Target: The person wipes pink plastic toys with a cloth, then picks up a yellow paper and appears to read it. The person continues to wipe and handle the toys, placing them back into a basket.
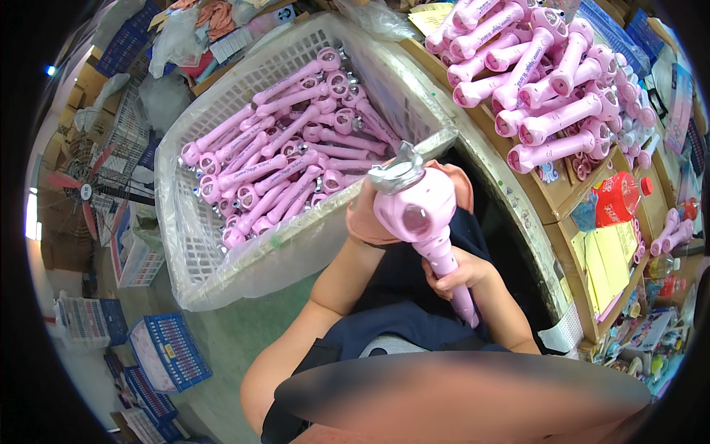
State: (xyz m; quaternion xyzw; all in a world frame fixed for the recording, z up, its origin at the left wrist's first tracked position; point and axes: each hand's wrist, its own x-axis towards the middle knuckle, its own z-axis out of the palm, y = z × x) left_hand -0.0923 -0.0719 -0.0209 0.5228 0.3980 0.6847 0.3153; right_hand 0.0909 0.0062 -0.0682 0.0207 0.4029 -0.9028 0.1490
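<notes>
A pink toy wand (pixel 436 248) with a bulbous head and a shiny silver crown-like top (pixel 397 169) is held tilted in front of my body, its head toward the crate. My right hand (pixel 460 272) is closed around the handle below the head. My left hand (pixel 367 207) is at the far side of the wand's head, with a peach cloth (pixel 463 185) wrapped behind it and showing on both sides. The wand and cloth hide most of the left fingers.
A white plastic crate (pixel 244 285) of pink wands stands ahead to the left. More wands (pixel 543 81) are piled on the bench at right, near a red-labelled bottle (pixel 620 200) and yellow paper (pixel 608 263). A fan (pixel 87 191) and blue baskets (pixel 174 348) are at left.
</notes>
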